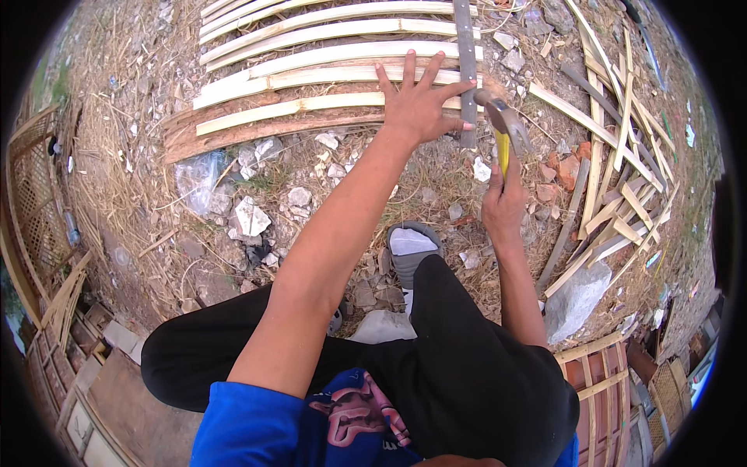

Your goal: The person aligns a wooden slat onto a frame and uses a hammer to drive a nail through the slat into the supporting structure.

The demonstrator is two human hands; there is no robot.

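My left hand (420, 105) lies with its fingers spread over the pale bamboo strips (327, 76), its thumb and index finger reaching onto a dark grey flat bar (467, 47) that crosses the strips' right ends. In my right hand (502, 204) is a claw hammer (506, 128) with a yellow and dark handle. The hammer's head is beside the bar, close to my left fingertips; whether it touches the bar I cannot tell. Several strips lie in a row, side by side with gaps. Beneath the nearest ones is a reddish-brown board (183, 132).
A loose heap of split strips (622, 148) lies at the right. Stones (250, 216), red brick pieces (562, 170) and a clear plastic bag (198, 183) are scattered over the straw-covered ground. A large grey block (577, 300) sits near my right forearm. Woven panels (37, 183) stand at the far left.
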